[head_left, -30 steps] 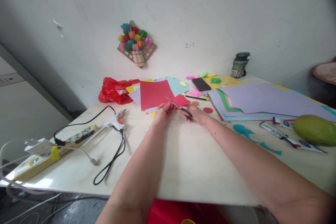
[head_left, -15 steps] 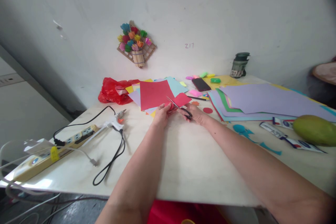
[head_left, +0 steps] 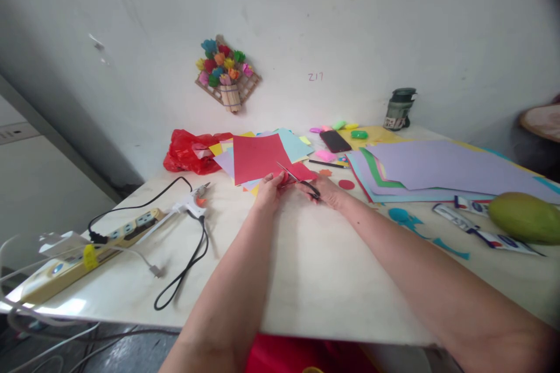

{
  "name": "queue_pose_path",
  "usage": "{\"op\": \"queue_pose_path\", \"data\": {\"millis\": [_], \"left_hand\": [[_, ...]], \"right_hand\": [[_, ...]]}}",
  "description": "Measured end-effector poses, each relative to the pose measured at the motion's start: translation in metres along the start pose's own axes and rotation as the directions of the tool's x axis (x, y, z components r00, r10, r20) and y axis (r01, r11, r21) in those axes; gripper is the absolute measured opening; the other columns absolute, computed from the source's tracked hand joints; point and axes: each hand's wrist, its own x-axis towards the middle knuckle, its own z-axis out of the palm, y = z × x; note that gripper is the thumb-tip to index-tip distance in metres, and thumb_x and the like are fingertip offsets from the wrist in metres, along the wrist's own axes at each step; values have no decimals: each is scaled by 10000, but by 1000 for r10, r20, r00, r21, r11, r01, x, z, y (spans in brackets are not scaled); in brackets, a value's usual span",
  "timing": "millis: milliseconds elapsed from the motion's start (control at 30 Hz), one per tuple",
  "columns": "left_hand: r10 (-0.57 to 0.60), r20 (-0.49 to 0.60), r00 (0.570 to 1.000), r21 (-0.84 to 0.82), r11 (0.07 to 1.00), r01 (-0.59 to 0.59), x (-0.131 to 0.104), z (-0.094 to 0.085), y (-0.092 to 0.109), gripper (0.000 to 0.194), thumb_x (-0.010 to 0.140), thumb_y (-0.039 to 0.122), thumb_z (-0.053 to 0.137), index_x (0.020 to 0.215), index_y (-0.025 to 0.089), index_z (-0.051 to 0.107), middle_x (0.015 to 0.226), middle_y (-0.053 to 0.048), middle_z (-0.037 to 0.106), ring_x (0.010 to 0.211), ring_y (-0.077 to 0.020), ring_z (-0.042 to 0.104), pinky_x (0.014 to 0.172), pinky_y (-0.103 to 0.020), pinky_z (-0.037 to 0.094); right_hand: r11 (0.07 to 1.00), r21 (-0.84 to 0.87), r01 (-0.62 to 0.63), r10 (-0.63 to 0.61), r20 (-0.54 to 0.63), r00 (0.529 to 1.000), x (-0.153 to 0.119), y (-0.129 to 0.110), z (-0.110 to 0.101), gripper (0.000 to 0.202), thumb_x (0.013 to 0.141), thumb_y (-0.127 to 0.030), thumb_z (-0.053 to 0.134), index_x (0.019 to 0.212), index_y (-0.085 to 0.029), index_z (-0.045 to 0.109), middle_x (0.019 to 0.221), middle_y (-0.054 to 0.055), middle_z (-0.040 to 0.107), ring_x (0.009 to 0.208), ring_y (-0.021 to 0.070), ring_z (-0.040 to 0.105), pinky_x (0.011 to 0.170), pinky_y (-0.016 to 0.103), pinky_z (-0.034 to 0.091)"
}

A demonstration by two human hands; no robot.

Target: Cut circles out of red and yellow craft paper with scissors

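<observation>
My right hand (head_left: 321, 187) is closed round the black handles of a pair of scissors (head_left: 311, 189), whose blades point up and to the left. Between the blades and my right hand shows a small piece of red paper (head_left: 305, 171). My left hand (head_left: 272, 187) is closed, pinching the paper's near edge by the blades. Just beyond both hands a larger red sheet (head_left: 258, 157) lies on a pile of coloured sheets. To the right are a red paper circle (head_left: 346, 184) and a black pencil (head_left: 328, 164).
On the left lie a glue gun (head_left: 192, 204) with a looped cord and a power strip (head_left: 87, 256). A red plastic bag (head_left: 190, 154), a phone (head_left: 335, 141) and a bottle (head_left: 399, 109) stand farther back. Large lilac sheets (head_left: 429, 163), glue tubes (head_left: 476, 227) and a mango (head_left: 525, 217) lie right.
The small red paper in my hands has tilted lower and flatter, uncovering more of the pencil. Both hands stay in almost the same place.
</observation>
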Motion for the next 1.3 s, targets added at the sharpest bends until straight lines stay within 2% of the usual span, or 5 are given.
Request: {"op": "queue_pose_path", "data": {"millis": [133,433,633,900,1300], "left_hand": [[9,22,1000,11,1000,-9,1,-1,-1,212,608,235,804,638,148,613,645,-41,674,670,-197,671,727,-341,528],[7,-7,1000,-8,1000,-7,3,-3,-2,183,639,212,780,618,140,613,638,-43,667,661,-188,668,770,-358,529],[10,-17,1000,-20,1000,-11,2,-2,-1,204,612,220,795,604,142,606,629,-43,671,655,-183,667,770,-351,542],[-4,22,1000,-3,1000,4,0,-2,0,219,606,248,808,630,130,624,638,-53,676,657,-178,666,685,-300,526],[1,47,999,23,1000,-2,0,-1,-1,221,616,271,811,637,138,636,650,-51,679,670,-182,665,740,-325,519]], "right_hand": [[1000,16,8,-8,-8,1000,-3,-4,2,403,590,-370,806,876,-186,590,459,-81,499,371,69,416,307,169,299],[1000,30,-7,7,-11,1000,-7,-8,3,484,591,-369,803,988,-185,594,481,-91,510,391,74,443,320,174,314],[1000,25,13,-13,-2,1000,-6,-5,2,396,601,-370,789,889,-194,583,477,-86,507,392,76,444,321,174,320],[1000,13,20,-20,38,999,-2,-1,0,323,631,-383,774,793,-189,573,482,-70,510,403,76,454,330,168,335],[999,26,38,-39,23,999,-1,1,0,320,635,-393,768,761,-202,545,505,-68,496,418,84,465,332,172,323]]}}
